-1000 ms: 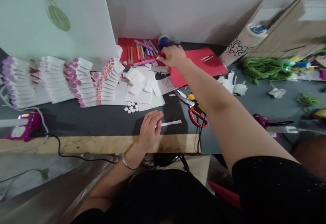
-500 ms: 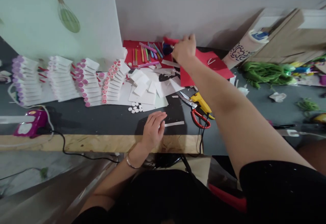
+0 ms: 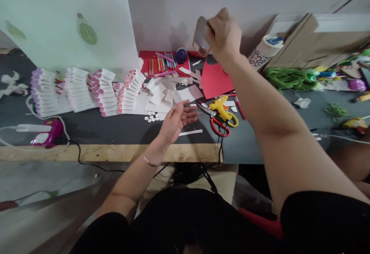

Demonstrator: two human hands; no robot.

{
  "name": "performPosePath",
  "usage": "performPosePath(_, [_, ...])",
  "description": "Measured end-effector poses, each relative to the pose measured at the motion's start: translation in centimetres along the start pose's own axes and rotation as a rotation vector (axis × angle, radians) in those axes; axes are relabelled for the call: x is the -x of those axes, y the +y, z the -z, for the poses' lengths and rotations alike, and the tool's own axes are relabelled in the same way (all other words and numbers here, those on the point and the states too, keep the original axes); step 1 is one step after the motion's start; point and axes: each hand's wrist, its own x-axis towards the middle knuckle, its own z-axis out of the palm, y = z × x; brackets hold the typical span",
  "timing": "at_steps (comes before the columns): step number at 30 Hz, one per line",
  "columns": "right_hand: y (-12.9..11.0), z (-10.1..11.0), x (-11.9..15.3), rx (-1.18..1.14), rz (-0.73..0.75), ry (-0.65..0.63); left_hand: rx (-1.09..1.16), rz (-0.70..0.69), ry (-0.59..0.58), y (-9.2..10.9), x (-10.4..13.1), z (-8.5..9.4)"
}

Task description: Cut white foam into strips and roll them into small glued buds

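Observation:
High above the back of the table, my right hand (image 3: 224, 34) is closed on a phone (image 3: 200, 37), a flat, shiny slab with rounded corners. Below that hand lies a red sheet (image 3: 214, 82), partly covered by my forearm. My left hand (image 3: 176, 121) is open with its fingers spread over the front of the table. A thin white strip (image 3: 190, 132) lies just beneath it, and small white discs (image 3: 152, 116) are to its left. Red-handled scissors (image 3: 219, 127) and a yellow glue gun (image 3: 221, 107) lie to its right.
Fans of white strips with pink and purple ends (image 3: 108, 92) stand at the left. Pens (image 3: 164, 63) and a blue round object (image 3: 181, 55) rest on red material. A white patterned cup (image 3: 263, 51) and green cords (image 3: 289, 78) are at the right. Another person's arm (image 3: 351, 155) shows there.
My right hand has risen from the back of the table and now holds the phone up. My left hand has moved slightly up and its fingers have spread.

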Motion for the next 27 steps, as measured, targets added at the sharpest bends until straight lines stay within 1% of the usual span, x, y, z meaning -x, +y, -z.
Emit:
performPosePath(2, [-1.0,-0.2,4.5,0.047,0.113,-0.070,0.172,0.114,-0.038,1.4,-2.3,-0.6])
performPosePath(3, [-1.2,-0.7,7.0,0.050,0.115,-0.112,0.242,0.152,-0.039,1.7,-3.2,-0.8])
performPosePath(5, [-1.3,-2.1,12.1,0.011,0.201,-0.221,0.310,0.195,-0.055,1.5,-4.0,-0.9])
performPosePath(6, [-1.0,-3.0,14.6,-0.012,0.254,-0.275,0.310,0.209,-0.064,1.1,-3.8,-0.9])
performPosePath(8, [-0.3,-5.0,18.9,-0.071,0.359,-0.360,0.324,0.266,-0.080,-0.1,-2.7,-0.8])
performPosePath(10, [0.7,-7.0,22.0,-0.234,0.395,-0.336,0.419,0.346,-0.058,-1.2,-0.9,-0.7])
performPosePath(11, [1.0,-7.9,23.0,-0.327,0.377,-0.278,0.494,0.384,-0.035,-1.6,0.1,-0.7])
performPosePath(12, [1.3,-8.8,23.6,-0.443,0.323,-0.163,0.576,0.414,-0.012,-1.8,1.0,-0.6])
performPosePath(13, [1.5,-9.6,23.9,-0.579,0.229,-0.025,0.656,0.438,0.007,-1.8,1.7,-0.6])
performPosePath(14, [1.4,-10.4,23.9,-0.736,0.104,0.101,0.725,0.457,0.016,-1.8,2.4,-0.5])
performPosePath(15, [1.2,-11.0,23.7,-0.913,-0.039,0.185,0.779,0.473,0.016,-1.7,3.0,-0.4])
performPosePath(16, [0.9,-11.5,23.4,-1.110,-0.170,0.185,0.817,0.481,0.012,-1.6,3.5,-0.3])
performPosePath(17, [0.4,-11.9,23.1,-1.312,-0.272,0.092,0.842,0.484,0.008,-1.5,3.8,-0.2])
performPosePath(18, [-0.2,-12.2,22.8,-1.494,-0.344,-0.057,0.859,0.482,0.008,-1.5,4.2,-0.2])
performPosePath(20, [-1.4,-12.4,22.5,-1.759,-0.418,-0.369,0.877,0.477,0.009,-1.6,4.7,-0.2])
performPosePath(21, [-2.0,-12.5,22.5,-1.845,-0.435,-0.468,0.883,0.478,0.010,-1.7,4.9,-0.2])
performPosePath(22, [-2.4,-12.5,22.6,-1.909,-0.445,-0.517,0.889,0.480,0.011,-1.9,5.1,-0.2])
performPosePath(25, [-3.0,-12.5,22.9,-2.004,-0.458,-0.525,0.900,0.484,0.004,-2.4,5.5,0.0])
performPosePath(27, [-3.0,-12.7,23.0,-2.000,-0.461,-0.659,0.901,0.486,-0.022,-2.7,5.6,0.2])
